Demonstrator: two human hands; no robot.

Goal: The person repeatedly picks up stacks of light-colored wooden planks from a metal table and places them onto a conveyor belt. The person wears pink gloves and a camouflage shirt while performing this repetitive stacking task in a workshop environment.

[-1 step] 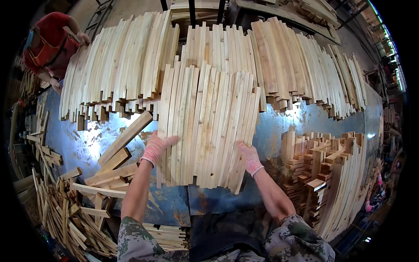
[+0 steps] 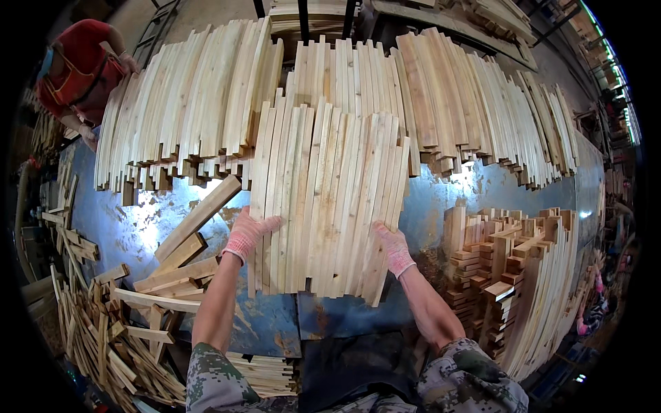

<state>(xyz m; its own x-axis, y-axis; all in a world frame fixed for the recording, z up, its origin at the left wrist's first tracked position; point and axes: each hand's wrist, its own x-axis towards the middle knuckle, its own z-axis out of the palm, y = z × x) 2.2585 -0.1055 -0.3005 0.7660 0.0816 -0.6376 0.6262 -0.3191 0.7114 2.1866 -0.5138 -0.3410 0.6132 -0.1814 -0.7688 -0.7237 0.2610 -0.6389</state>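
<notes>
Clasped from both sides, a row of pale wooden strips (image 2: 330,206) sits between the worker's two hands: the gloved left hand (image 2: 249,233) grips its left edge, thumb laid over the top, and the gloved right hand (image 2: 393,249) grips the right edge. The strips lie side by side, ends uneven, over the middle of the blue metal table (image 2: 430,206); I cannot tell whether they rest on it or are lifted. Beyond their far ends is the middle stack (image 2: 348,76), between the far left stack (image 2: 200,89) and the far right stack (image 2: 461,96). On the near right, I see a pile of stacked pieces (image 2: 537,289) with jutting ends. Loose boards (image 2: 198,219) lie slantwise to the left, and nearer is a tangled heap of thin sticks (image 2: 103,337). At the far left, a person in red (image 2: 79,69) stands beside the timber.
</notes>
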